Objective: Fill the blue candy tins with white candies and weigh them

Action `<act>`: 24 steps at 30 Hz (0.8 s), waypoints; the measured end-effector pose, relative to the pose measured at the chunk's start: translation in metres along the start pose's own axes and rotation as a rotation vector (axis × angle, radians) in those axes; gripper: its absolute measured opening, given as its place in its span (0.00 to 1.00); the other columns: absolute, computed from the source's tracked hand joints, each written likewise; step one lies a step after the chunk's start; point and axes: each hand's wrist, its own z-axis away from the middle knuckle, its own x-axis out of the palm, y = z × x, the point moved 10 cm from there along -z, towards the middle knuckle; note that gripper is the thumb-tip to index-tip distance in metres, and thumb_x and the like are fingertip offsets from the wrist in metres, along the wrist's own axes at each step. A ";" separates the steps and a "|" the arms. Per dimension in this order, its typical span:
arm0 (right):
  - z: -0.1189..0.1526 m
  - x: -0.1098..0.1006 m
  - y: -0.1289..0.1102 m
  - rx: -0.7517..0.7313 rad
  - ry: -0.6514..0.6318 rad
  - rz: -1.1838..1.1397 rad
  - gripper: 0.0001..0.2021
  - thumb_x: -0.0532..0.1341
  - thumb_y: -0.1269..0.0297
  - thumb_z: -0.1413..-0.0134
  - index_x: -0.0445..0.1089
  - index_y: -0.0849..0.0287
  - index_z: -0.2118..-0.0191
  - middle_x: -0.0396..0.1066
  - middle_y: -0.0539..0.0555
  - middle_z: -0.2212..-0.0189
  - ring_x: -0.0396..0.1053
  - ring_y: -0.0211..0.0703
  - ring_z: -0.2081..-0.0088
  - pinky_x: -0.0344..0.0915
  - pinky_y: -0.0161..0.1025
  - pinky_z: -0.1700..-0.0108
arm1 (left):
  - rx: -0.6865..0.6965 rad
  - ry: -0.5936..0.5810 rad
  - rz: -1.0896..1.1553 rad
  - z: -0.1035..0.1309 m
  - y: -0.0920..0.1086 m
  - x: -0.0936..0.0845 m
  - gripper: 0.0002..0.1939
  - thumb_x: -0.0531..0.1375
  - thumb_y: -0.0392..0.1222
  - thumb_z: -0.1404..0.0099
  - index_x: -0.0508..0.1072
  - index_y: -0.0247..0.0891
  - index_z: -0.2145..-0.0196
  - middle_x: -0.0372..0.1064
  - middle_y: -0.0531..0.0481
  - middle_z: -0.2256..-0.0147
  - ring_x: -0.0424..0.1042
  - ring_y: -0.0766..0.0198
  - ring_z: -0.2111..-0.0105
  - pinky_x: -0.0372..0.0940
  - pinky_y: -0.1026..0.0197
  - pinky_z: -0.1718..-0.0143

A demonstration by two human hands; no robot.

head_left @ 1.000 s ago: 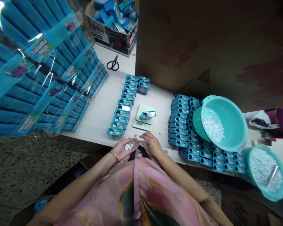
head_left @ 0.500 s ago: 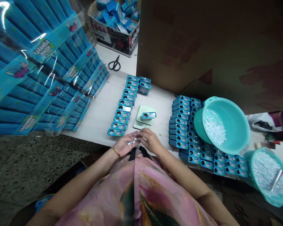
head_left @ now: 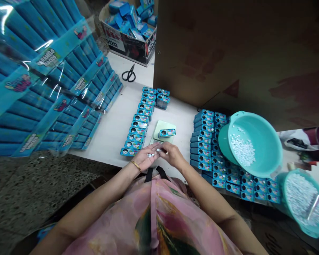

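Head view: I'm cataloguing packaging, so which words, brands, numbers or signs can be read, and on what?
"CARAMELO MACIZO": wrapped packs; the second word is blurred, so less certain.
"eish": carton; probably part of a longer word.
Red triangle sign: big box; its other print is too faded to read.
Too blurred: pink logos on the packs.
Too small to read surely: lettering on the tins.
Numbers: none legible, including on the scale.
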 end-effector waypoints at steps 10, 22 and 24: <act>-0.012 -0.041 0.034 0.136 0.265 0.073 0.11 0.50 0.68 0.45 0.65 0.56 0.58 0.67 0.54 0.62 0.64 0.40 0.58 0.61 0.38 0.56 | 0.014 0.030 0.007 0.018 0.010 -0.029 0.30 0.49 0.21 0.51 0.59 0.29 0.48 0.60 0.37 0.49 0.58 0.57 0.48 0.52 0.54 0.47; 0.031 0.081 -0.036 -0.119 -0.207 0.175 0.09 0.54 0.68 0.48 0.66 0.60 0.61 0.67 0.55 0.63 0.64 0.43 0.60 0.64 0.35 0.62 | -0.240 0.055 0.203 0.033 -0.048 -0.043 0.19 0.49 0.45 0.38 0.67 0.29 0.57 0.69 0.42 0.66 0.69 0.63 0.69 0.63 0.60 0.65; 0.033 0.086 -0.036 -0.142 -0.225 0.185 0.07 0.55 0.69 0.50 0.66 0.60 0.63 0.67 0.55 0.64 0.65 0.42 0.63 0.64 0.34 0.65 | -0.264 0.057 0.196 0.036 -0.050 -0.042 0.18 0.49 0.45 0.38 0.67 0.29 0.57 0.69 0.42 0.66 0.69 0.62 0.68 0.63 0.59 0.64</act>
